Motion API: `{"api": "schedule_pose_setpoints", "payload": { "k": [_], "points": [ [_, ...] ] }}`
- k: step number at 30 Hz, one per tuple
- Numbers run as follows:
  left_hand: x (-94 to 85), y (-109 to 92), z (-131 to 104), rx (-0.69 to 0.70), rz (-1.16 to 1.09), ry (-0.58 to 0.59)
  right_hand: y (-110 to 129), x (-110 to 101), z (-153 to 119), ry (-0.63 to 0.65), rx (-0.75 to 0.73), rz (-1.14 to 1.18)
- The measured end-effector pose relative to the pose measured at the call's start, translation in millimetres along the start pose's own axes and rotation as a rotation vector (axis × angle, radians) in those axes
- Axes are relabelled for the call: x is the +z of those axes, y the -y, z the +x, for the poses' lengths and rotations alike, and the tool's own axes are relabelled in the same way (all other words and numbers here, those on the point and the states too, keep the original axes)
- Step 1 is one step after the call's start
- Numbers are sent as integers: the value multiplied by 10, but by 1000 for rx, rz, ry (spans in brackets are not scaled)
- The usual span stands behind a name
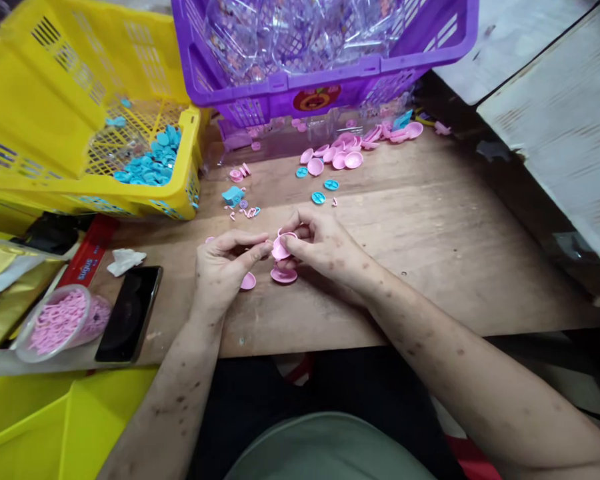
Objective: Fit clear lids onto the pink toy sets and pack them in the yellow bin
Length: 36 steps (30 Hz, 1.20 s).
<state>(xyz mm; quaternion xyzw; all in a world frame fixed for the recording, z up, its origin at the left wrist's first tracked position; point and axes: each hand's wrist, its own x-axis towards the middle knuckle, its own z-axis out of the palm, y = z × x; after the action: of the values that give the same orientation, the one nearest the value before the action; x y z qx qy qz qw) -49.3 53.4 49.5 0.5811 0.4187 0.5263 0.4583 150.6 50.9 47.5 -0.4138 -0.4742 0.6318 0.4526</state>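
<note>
My right hand point(325, 250) grips a small pink plastic shell point(281, 247) between thumb and fingers, just above the table. Close against it, the thumb and forefinger of my left hand point(225, 267) are pinched together; whatever lies between them is too small to make out. Beneath my hands rest a pink oval dish point(283, 275) and another pink piece point(249, 281). Ahead of them lie turquoise discs point(319, 198), a turquoise block point(233, 195) and tiny pink hooks point(251, 213).
Several pink shells point(347, 150) are heaped before a purple basket point(280, 83) of clear packs. On the left stand a yellow crate point(145, 200) with turquoise parts, a tub point(63, 323) of pink bits and a phone point(130, 313). A pale board point(560, 127) borders the right.
</note>
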Motion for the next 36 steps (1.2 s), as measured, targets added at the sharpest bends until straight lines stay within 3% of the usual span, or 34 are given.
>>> {"api": "schedule_pose_setpoints", "payload": {
  "k": [10, 16, 19, 24, 27, 29, 32, 34, 36],
  "points": [
    [0, 17, 2, -2, 10, 4, 9, 5, 4, -30, -45, -51],
    [-77, -11, -39, 296, 322, 88, 2, 26, -7, -50, 33, 39],
    [-131, -2, -44, 362, 418, 125, 16, 37, -20, -58, 57, 81],
    [-164, 12, -41, 371, 404, 155, 57, 48, -52, -3, 86, 93],
    [-197, 8, -38, 326, 376, 158, 135, -72, -21, 76, 62, 5],
    [-245, -4, -28, 287, 413, 149, 185, -254, 37, -53, -69, -235],
    [-329, -49, 11, 291, 568, 158, 167, -601, 157, -484, -268, -793],
    [-380, -94, 44, 329, 685, 215, 68, -786, 238, -655, -216, -1041],
    [-434, -142, 57, 368, 760, 237, -58, -887, 301, -667, -116, -1097]
  ]
}}
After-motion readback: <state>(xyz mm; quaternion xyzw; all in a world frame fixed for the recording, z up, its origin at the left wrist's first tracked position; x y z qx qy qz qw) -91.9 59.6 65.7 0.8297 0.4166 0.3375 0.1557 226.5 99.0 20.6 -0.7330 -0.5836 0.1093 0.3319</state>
